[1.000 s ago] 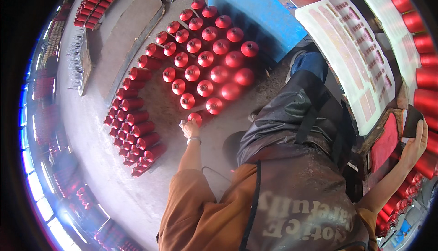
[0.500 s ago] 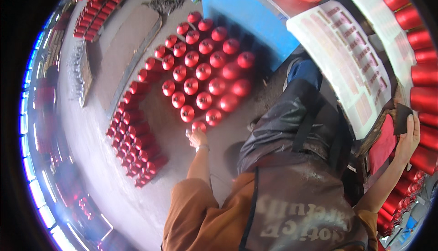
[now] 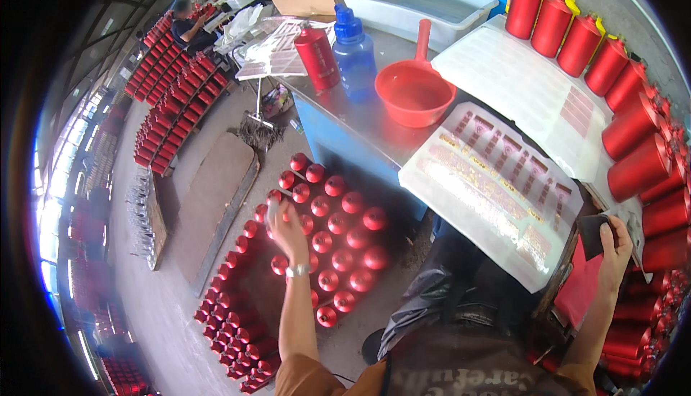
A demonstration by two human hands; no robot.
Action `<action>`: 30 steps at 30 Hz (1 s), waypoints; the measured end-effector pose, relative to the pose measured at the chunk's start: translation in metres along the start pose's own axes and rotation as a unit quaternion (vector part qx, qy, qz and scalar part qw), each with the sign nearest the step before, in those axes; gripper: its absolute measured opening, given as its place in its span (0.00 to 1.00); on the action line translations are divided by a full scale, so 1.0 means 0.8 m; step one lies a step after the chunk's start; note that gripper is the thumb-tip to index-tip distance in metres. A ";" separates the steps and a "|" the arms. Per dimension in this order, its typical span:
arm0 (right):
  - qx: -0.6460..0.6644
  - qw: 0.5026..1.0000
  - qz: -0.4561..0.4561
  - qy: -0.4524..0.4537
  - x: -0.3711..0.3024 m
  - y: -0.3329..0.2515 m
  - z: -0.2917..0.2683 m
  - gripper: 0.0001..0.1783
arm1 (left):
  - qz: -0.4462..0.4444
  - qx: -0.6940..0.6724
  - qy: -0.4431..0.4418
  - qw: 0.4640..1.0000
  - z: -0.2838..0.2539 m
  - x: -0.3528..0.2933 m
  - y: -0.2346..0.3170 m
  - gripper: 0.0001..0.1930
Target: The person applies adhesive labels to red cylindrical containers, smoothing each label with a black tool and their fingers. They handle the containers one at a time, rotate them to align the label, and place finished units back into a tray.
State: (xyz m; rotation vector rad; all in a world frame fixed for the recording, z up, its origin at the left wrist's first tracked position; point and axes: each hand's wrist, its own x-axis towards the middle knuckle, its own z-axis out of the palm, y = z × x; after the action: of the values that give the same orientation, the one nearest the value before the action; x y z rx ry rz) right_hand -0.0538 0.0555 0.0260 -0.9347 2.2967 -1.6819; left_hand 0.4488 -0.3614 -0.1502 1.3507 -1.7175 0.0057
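Note:
My left hand point(image 3: 286, 229) reaches over the near end of the red metal bottles point(image 3: 321, 241) grouped on the floor. Its fingers are bent among the bottle tops at the group's left side. They are smeared, so whether they grip a bottle is unclear. At the right, my right hand point(image 3: 615, 246) pinches a flat black pad point(image 3: 593, 236) between thumb and fingers. Just below the pad lies a pink sheet point(image 3: 578, 286). Beside it on the bench rests a pale glossy sheet point(image 3: 453, 205) with rows of printed decals.
A metal-topped blue table point(image 3: 338, 126) carries a red dipper point(image 3: 414, 93), a blue bottle point(image 3: 353, 57), a red bottle point(image 3: 317, 57) and a white tub point(image 3: 425, 11). Red bottles point(image 3: 640, 173) line the right side. Far left, a person point(image 3: 188, 30) sits near filled racks point(image 3: 176, 119).
My left hand has left the nearest floor bottle and moved farther across the group. The view has tilted up, bringing the table top in. My right hand still holds the black pad.

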 end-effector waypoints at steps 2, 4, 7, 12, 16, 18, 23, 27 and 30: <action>0.012 1.000 0.011 -0.005 0.003 -0.001 -0.002 0.08 | 0.058 -0.049 -0.023 0.997 0.048 0.103 0.068 0.20; 0.007 1.000 0.010 0.002 0.007 -0.001 -0.005 0.09 | 0.179 -0.042 0.010 0.983 0.097 0.206 0.129 0.26; 0.009 1.000 0.021 0.005 0.013 0.000 -0.011 0.10 | 0.128 -0.060 -0.029 0.990 0.160 0.333 0.198 0.29; 0.010 0.999 0.048 0.012 0.025 0.011 -0.020 0.09 | 0.069 0.078 -0.135 0.985 0.228 0.432 0.241 0.27; 0.009 0.998 0.060 0.013 0.033 0.029 -0.027 0.09 | 0.074 0.149 -0.141 0.976 0.251 0.459 0.241 0.19; -0.005 0.998 0.061 0.007 0.036 0.038 -0.029 0.09 | 0.078 0.168 -0.133 0.974 0.256 0.468 0.239 0.17; -0.015 0.998 0.057 0.001 0.034 0.048 -0.032 0.10 | 0.059 0.274 -0.161 0.946 0.231 0.474 0.217 0.25; 0.009 0.999 0.049 0.011 0.022 0.035 -0.032 0.11 | 0.061 0.209 -0.089 0.972 0.162 0.435 0.182 0.25; 0.085 0.993 0.077 0.015 0.009 0.014 -0.026 0.11 | 0.099 0.159 0.010 0.982 0.091 0.396 0.166 0.21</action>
State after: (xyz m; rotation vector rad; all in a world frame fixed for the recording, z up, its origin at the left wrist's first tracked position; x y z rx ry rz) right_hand -0.0738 0.0702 0.0249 -0.6842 2.1404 -1.8006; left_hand 0.3082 -0.5875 0.0787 1.3935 -1.8838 0.4207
